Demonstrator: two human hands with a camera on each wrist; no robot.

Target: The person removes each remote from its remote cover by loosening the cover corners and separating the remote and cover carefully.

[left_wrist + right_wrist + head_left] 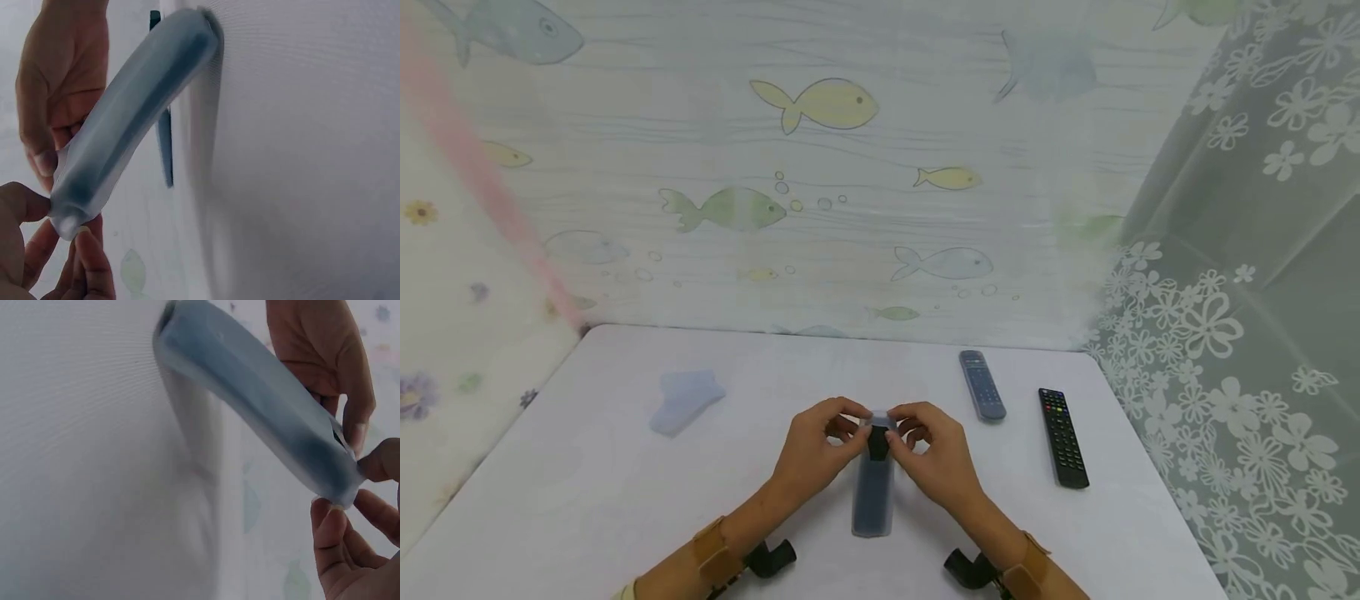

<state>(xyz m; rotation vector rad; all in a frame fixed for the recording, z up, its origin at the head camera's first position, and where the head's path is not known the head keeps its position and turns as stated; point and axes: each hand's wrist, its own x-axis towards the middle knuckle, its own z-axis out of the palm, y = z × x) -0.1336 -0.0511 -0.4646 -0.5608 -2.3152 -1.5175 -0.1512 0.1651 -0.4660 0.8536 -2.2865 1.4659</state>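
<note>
A dark remote control [872, 500] lies inside a translucent, bluish protective sleeve [134, 106], pointing away from me at the middle of the table. My left hand [820, 443] pinches the sleeve's far left corner between thumb and fingers. On the opposite corner, my right hand [936, 450] pinches the same end. A black patch shows between the two thumbs, at a gap in the sleeve. Both wrist views show this end raised above the table, while the other end of the sleeve [250, 394] slants down close to the cloth.
Back right lies a second remote [982, 385] with a bluish covering. A bare black remote [1063, 437] with coloured buttons is farther right. On the left rests a flat, translucent bluish sleeve [685, 402]. Behind the white table [587, 500] hangs a fish-patterned curtain [850, 275].
</note>
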